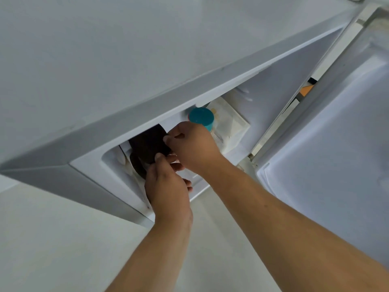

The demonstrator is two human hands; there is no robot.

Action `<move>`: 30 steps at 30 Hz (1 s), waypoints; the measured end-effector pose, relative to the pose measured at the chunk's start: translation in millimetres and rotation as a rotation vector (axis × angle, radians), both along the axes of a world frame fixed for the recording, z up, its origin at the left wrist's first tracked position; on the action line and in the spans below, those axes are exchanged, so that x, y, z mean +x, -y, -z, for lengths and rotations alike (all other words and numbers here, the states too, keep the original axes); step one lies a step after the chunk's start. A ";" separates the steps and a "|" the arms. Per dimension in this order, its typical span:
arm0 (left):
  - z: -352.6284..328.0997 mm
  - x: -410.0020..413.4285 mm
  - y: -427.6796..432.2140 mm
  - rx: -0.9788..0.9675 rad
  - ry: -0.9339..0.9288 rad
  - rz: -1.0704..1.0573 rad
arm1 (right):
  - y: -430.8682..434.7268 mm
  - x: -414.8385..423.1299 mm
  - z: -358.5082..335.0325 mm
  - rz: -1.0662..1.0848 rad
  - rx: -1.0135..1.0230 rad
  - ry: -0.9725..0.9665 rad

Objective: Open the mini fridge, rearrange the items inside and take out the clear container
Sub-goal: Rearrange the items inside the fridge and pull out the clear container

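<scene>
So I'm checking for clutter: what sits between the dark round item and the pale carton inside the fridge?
In the head view, the teal-capped container and the right hand.

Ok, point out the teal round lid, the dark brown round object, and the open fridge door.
Teal round lid [201, 115], head view, flat top.
Dark brown round object [147, 144], head view, broad face.
White fridge door [336, 154], head view, inner liner.

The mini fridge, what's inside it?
Inside the mini fridge: a dark brown lid both hands touch, a teal-capped container and a pale carton. The fridge top and hands hide everything deeper.
</scene>
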State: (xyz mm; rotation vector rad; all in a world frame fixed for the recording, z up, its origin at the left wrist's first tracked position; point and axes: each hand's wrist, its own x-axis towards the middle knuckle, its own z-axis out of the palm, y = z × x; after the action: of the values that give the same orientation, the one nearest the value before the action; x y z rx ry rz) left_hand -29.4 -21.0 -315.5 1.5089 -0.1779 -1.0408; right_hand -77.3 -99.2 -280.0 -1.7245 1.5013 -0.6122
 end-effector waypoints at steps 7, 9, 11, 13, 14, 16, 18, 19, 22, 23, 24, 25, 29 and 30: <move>-4.2 -26.3 17.1 -0.076 -0.011 0.117 | 8.6 -36.7 -1.0 0.114 -0.014 0.029; 2.0 -32.9 23.2 -0.061 -0.017 0.151 | 13.1 -43.9 2.8 0.132 -0.006 0.003; 11.0 -36.4 26.3 -0.035 -0.047 0.172 | 18.0 -45.7 10.7 0.131 -0.003 -0.064; 20.7 -37.5 27.5 -0.014 -0.076 0.179 | 21.9 -43.9 21.0 0.118 0.011 -0.141; 25.1 -37.4 27.7 -0.008 -0.091 0.178 | 23.4 -42.0 26.3 0.111 0.026 -0.167; 34.4 -35.5 29.4 0.010 -0.129 0.166 | 25.1 -37.8 36.5 0.100 0.051 -0.221; 44.2 -32.1 31.8 0.032 -0.199 0.152 | 26.7 -32.7 47.1 0.083 0.059 -0.314; 49.7 -30.0 33.0 0.035 -0.244 0.140 | 27.6 -29.9 52.6 0.070 0.056 -0.361; 64.2 -23.7 35.2 0.015 -0.289 0.149 | 28.2 -21.0 66.4 0.066 0.043 -0.410; 68.7 -21.9 35.2 0.010 -0.293 0.150 | 27.7 -18.5 69.9 0.066 0.045 -0.417; 73.0 -20.3 35.4 0.011 -0.299 0.144 | 27.2 -16.2 72.6 0.066 0.045 -0.431; 77.1 -19.5 35.3 0.020 -0.311 0.139 | 27.0 -14.8 75.5 0.064 0.046 -0.445; 84.3 -14.8 37.0 0.038 -0.260 0.157 | 26.1 -14.7 81.2 0.033 -0.001 -0.479; 85.9 -12.4 36.7 0.038 -0.212 0.198 | 24.3 -15.8 81.7 0.013 -0.024 -0.490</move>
State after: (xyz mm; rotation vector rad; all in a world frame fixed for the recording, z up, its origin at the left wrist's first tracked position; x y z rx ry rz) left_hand -41.8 -57.7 -401.4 1.4240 -0.1615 -1.3611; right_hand -93.1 -123.5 -361.7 -1.9786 1.8383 -0.2163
